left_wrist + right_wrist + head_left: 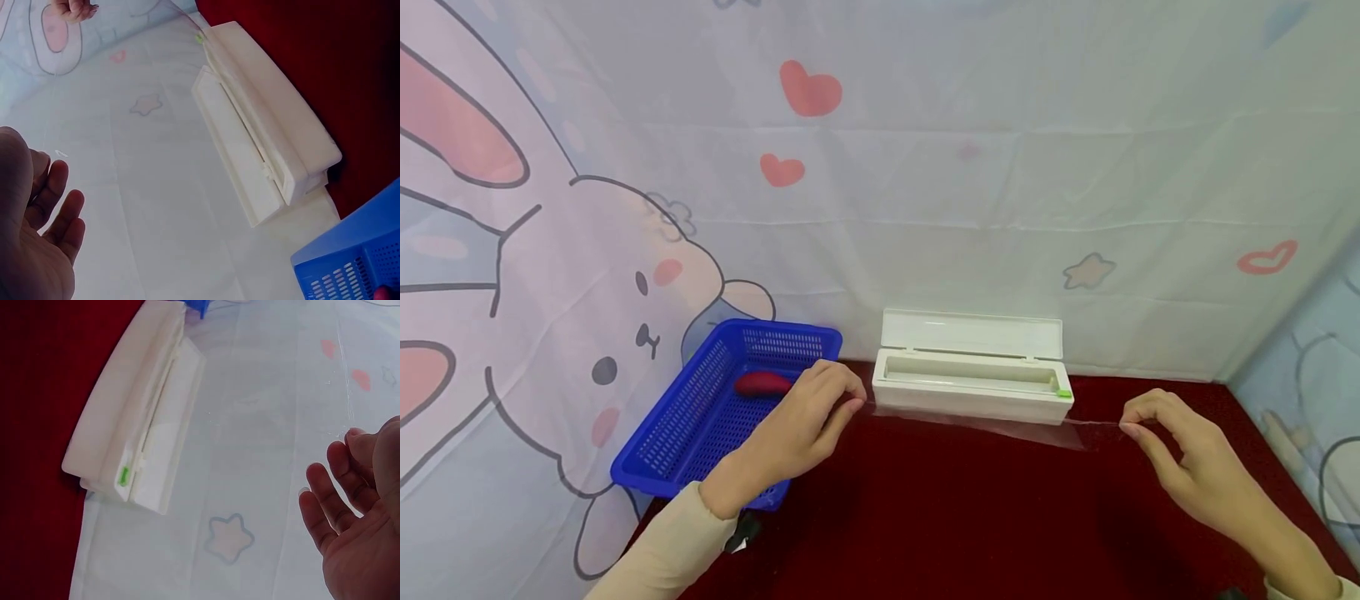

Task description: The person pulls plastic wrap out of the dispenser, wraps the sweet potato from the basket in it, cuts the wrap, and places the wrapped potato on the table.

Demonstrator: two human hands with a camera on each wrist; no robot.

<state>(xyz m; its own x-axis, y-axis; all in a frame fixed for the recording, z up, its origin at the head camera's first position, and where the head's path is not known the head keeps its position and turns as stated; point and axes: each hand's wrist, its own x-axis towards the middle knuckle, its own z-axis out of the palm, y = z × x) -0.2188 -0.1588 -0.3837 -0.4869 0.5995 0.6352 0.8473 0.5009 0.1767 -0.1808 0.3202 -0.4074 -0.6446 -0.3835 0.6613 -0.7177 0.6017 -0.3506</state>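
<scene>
A thin sheet of clear cling film (1000, 427) stretches between my two hands, in front of a white cling film dispenser (970, 403). My left hand (808, 421) pinches one end between thumb and index finger, beside the dispenser's left end. The other end is pinched by my right hand (1195, 467), off to the dispenser's right. In the right wrist view, the thumb and index finger of that hand (356, 506) meet at the film's edge while the other fingers are loosely bent. The dispenser's lid (972, 333) stands raised, and a green slider (1064, 393) sits at its right front.
Left of the dispenser, a blue plastic basket (662, 442) holds an elongated red object (762, 383), partly hidden by my left hand. A dark red cloth (970, 517) covers the table. Behind it hangs a pale printed curtain (940, 192).
</scene>
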